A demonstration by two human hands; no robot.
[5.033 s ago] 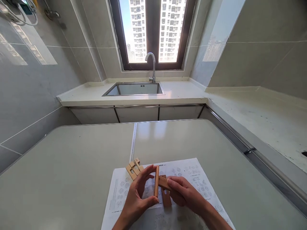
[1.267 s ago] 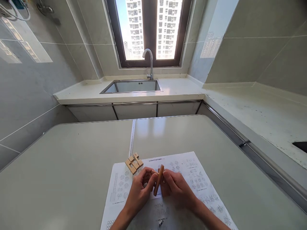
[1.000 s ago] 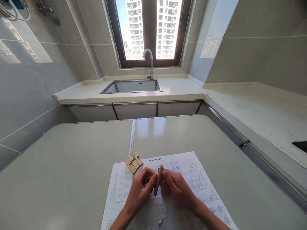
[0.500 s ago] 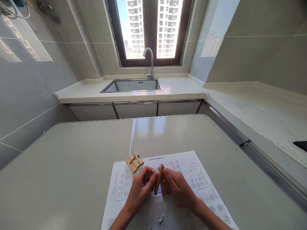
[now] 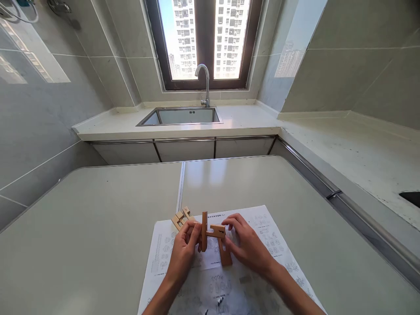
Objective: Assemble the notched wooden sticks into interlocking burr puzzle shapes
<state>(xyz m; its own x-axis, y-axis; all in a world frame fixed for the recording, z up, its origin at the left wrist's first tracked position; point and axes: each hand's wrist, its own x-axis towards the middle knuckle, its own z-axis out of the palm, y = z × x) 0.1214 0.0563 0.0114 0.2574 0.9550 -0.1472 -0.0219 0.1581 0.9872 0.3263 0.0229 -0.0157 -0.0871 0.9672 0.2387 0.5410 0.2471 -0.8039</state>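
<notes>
Pinching a wooden bar (image 5: 204,232) upright, the left hand (image 5: 182,249) faces the right hand (image 5: 248,247), loosely spread at a notched block (image 5: 218,231).

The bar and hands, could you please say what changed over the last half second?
The left hand has moved the bar leftward and up in view, turning it more upright. The right hand has shifted upward too and opened beside the notched piece; contact is unclear. The pale pieces and sheet stayed put.

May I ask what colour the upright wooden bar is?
The upright wooden bar is reddish brown; head view.
</notes>
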